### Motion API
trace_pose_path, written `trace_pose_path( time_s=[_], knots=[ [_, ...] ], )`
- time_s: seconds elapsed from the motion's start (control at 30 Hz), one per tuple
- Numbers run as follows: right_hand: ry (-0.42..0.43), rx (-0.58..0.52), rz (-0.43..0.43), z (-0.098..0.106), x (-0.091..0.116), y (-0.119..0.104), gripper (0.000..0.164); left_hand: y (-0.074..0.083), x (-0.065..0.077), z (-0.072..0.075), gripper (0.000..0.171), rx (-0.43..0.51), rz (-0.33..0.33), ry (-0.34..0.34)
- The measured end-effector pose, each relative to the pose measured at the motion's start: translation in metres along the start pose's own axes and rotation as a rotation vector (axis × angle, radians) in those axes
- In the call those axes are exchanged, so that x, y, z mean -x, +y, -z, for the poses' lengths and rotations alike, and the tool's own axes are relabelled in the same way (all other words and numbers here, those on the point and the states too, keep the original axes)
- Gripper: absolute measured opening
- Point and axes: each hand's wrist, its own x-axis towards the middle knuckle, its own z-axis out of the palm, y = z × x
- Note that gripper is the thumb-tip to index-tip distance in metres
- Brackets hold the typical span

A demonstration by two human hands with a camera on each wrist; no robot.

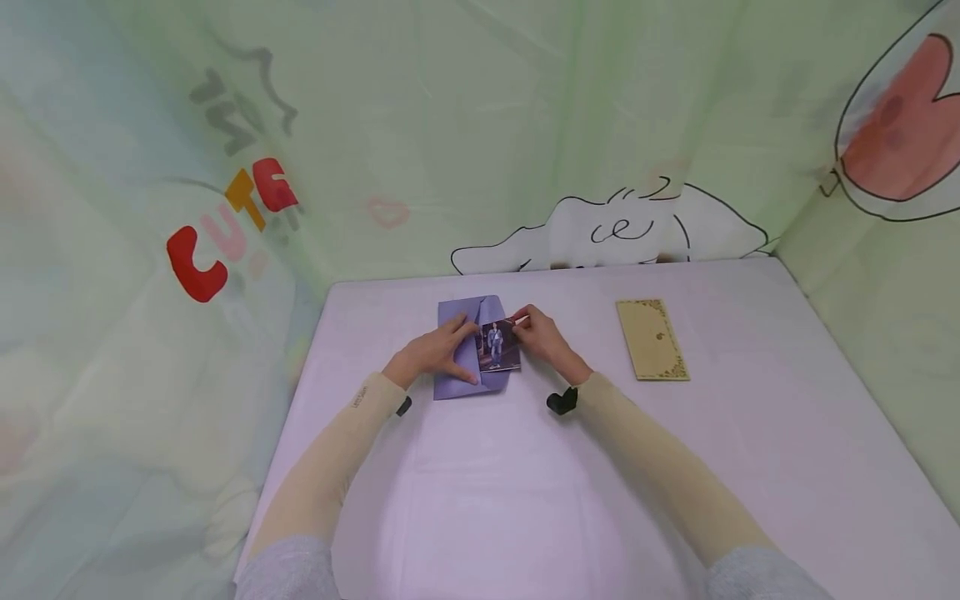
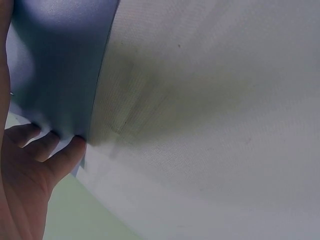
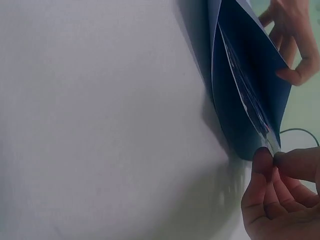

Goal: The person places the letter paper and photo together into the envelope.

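Note:
A purple paper envelope (image 1: 456, 389) lies on the table left of centre, its mouth facing right. My left hand (image 1: 435, 348) holds it with thumb and fingers spread across to its edges. In the right wrist view the envelope (image 3: 257, 47) gapes between its two layers. A photo (image 1: 497, 348) of a standing person in blue overlaps the mouth in the head view. From the right wrist, thin glossy edges of the photo (image 3: 245, 90) show between the layers. My right hand (image 1: 543, 340) pinches the photo's outer end between thumb and fingertips.
A gold card-like rectangle (image 1: 652, 340) with an ornate dark border lies to the right. The table (image 1: 510, 500) has a pale cloth. Printed curtains (image 1: 480, 142) hang behind it and at both sides. A dark wrist device (image 1: 562, 402) sits at the right wrist.

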Motion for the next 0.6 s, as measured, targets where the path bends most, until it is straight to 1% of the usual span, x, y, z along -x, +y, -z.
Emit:
trace_pose_path(
  time_s=[0.23,0.47,0.6],
  knots=[
    [-0.024,-0.003,0.038,-0.012,-0.005,-0.006,0.027,0.001,-0.001,0.0,0.102,-0.011,-0.006,0.003],
    [-0.058,0.016,0.093,-0.024,-0.009,-0.016,0.027,0.001,0.0,-0.001,0.102,-0.019,-0.019,0.011],
    [-0.073,0.007,0.102,-0.031,-0.009,-0.022,0.027,-0.001,0.0,-0.002,0.102,-0.015,-0.025,0.013]
  ],
)
